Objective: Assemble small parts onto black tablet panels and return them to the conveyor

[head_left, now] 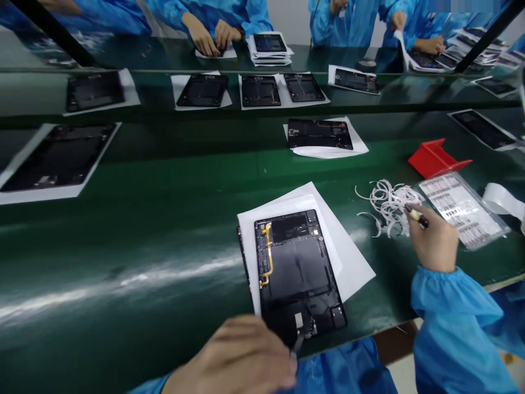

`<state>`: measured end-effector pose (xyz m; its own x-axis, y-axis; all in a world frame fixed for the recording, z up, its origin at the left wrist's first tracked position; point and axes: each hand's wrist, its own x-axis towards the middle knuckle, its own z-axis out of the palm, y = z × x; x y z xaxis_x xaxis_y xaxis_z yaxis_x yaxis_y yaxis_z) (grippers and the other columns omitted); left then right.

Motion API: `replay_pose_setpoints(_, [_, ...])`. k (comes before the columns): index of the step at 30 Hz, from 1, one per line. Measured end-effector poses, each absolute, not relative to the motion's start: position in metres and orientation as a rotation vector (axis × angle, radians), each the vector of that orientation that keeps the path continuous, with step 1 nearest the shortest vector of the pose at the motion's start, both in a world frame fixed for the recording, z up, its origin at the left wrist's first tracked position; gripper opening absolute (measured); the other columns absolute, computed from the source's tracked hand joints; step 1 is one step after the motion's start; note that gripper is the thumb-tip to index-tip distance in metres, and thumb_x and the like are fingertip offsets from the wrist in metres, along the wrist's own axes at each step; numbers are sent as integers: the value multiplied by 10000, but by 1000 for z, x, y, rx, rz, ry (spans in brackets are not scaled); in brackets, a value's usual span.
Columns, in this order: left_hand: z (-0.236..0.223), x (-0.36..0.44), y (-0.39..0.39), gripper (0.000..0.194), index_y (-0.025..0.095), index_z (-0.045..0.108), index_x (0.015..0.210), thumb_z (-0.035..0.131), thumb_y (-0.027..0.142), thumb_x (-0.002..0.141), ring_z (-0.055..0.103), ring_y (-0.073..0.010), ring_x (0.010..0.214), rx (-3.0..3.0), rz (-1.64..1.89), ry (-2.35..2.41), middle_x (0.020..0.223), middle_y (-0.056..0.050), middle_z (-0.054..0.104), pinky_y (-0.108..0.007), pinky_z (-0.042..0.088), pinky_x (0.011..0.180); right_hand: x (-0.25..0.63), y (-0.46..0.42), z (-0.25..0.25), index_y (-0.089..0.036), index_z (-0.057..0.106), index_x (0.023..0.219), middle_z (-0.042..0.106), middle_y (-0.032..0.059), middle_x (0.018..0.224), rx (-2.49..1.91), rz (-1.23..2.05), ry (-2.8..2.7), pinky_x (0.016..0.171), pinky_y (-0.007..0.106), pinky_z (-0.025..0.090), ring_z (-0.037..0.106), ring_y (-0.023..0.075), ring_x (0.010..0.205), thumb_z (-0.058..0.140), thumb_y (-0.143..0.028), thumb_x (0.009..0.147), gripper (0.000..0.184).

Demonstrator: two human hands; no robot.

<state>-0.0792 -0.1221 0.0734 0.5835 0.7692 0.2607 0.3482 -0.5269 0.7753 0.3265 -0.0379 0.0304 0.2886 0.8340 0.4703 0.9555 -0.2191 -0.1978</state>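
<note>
In front of me lies an opened tablet housing point(295, 268), black inside, with an orange flex cable point(268, 254) along its left side. White sheets point(348, 262) lie under it, and another dark edge shows beneath them. My left hand point(241, 355), slightly blurred, is closed at the housing's near edge. A thin grey piece point(298, 343) shows at its fingertips; its kind is unclear. My right hand point(435, 235) is closed on a pen-like tool point(417, 216) with a cream and dark handle. The tool's front end is over a heap of curled white strips point(388, 200).
Right of the heap are a bagged sheet of small parts point(463, 210), a red holder point(437, 158) and a white tape roll point(502, 200). More housings point(320, 134) on paper lie farther back. Co-workers' hands point(211, 35) work across the bench.
</note>
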Motion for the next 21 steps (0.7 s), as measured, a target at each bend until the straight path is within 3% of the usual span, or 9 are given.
replay_pose_setpoints(2, [68, -69, -91, 135, 263, 685, 974, 587, 186, 921, 690, -136, 726, 2095, 827, 716, 807, 13, 740, -267, 553, 677, 339, -35, 31, -129, 735, 1049, 701, 164, 886, -2124, -449, -1613, 662, 344, 481, 658, 266, 746, 531, -416, 889, 387])
replay_pose_setpoints(5, [51, -51, -46, 101, 204, 715, 878, 616, 201, 901, 677, -153, 737, 2013, 942, 835, 802, -32, 725, -280, 540, 674, 324, -42, 32, -110, 729, 1063, 655, 191, 972, -2039, -474, -1635, 701, 359, 491, 643, 287, 820, 552, -380, 891, 366])
replay_pose_setpoints(9, [22, -38, -10, 112, 174, 727, 770, 721, 276, 816, 632, -156, 760, 1910, 894, 1025, 829, -46, 649, -280, 511, 697, 252, -69, 23, -163, 703, 964, 638, 108, 922, -1714, -30, -1916, 739, 340, 536, 650, 236, 839, 497, -249, 916, 229])
replay_pose_setpoints(12, [9, -36, -3, 101, 179, 713, 762, 729, 269, 807, 623, -169, 805, 1887, 792, 1090, 848, -38, 629, -301, 494, 756, 200, -93, 7, -188, 658, 1090, 632, 94, 1073, -1475, 411, -2187, 675, 276, 572, 673, 156, 754, 436, -165, 935, 272])
replay_pose_setpoints(15, [5, -35, -2, 92, 191, 704, 766, 733, 270, 802, 616, -192, 874, 1953, 717, 1153, 895, -36, 628, -336, 471, 818, 180, -106, -7, -195, 625, 1163, 605, 114, 1224, -1435, 467, -2248, 671, 300, 596, 691, 181, 814, 433, -158, 936, 300])
replay_pose_setpoints(21, [3, -32, -1, 87, 202, 699, 768, 711, 268, 824, 613, -205, 928, 2018, 675, 1196, 975, -37, 646, -376, 452, 863, 185, -105, -15, -205, 628, 1147, 640, 107, 1206, -1386, 528, -2185, 779, 314, 606, 692, 197, 933, 442, -142, 937, 288])
